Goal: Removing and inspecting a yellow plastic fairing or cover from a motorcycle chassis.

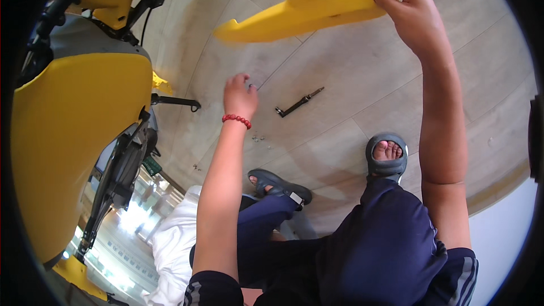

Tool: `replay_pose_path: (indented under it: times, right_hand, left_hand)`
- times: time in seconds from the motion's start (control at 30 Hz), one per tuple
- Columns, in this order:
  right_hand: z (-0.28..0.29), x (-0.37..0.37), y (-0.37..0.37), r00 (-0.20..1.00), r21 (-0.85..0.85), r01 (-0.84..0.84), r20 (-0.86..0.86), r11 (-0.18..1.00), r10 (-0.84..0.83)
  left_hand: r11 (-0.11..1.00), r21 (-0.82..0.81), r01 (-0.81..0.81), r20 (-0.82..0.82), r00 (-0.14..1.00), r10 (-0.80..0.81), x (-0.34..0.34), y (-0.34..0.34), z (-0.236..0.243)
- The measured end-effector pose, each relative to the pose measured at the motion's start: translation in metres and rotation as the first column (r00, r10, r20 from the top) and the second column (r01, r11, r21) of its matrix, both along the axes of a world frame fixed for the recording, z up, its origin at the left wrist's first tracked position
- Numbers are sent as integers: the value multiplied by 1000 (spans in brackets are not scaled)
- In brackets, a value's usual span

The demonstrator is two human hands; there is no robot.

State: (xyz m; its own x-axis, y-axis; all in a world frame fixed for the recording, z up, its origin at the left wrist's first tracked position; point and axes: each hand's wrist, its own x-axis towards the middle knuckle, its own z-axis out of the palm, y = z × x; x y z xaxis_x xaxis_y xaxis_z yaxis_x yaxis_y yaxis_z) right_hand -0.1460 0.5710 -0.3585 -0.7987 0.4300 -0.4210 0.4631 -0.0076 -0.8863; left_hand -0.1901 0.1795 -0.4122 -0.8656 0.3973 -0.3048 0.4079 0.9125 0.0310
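My right hand is closed round the right end of a long yellow plastic panel, thumb on the near side. The panel is raised off the floor and reaches leftward, its far-left tip slightly blurred. My left hand, with a red bead bracelet at the wrist, hovers below the panel's left end and apart from it. Its fingers are loosely bent and spread, with nothing seen between them. On the floor to its right lies a dark slim hand tool with a thin shaft and a short angled end.
A yellow and black scooter fills the left side, its kickstand reaching onto the floor. Small loose screws lie near my left forearm. My sandalled feet rest on the wooden floor. White cloth shows at lower left.
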Motion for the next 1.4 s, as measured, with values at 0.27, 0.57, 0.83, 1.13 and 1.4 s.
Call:
replay_pose_path:
  times: [0.27, 0.57, 0.83, 1.13, 1.4]
  right_hand:
    - [-24, 37, -42, 835, 526, 324, -550, 787, 24]
    - [-23, 61, -62, 708, 658, 195, -607, 727, 360]
    - [-22, 57, -55, 737, 725, 91, -510, 682, 444]
    - [-18, 54, -59, 756, 712, -3, -459, 702, 468]
    - [-32, 73, -15, 901, 144, 141, -428, 979, -67]
  left_hand:
    - [-252, -6, -968, 986, 36, -163, 8, 171, 43]
    - [-440, 62, -896, 732, 341, -590, 3, 170, 4]
    - [-263, -120, -957, 734, 93, -673, 13, 185, 11]
    - [-392, -276, -878, 804, 12, -594, 44, 202, 26]
    - [471, 439, -765, 772, 589, 238, 33, 162, 15]
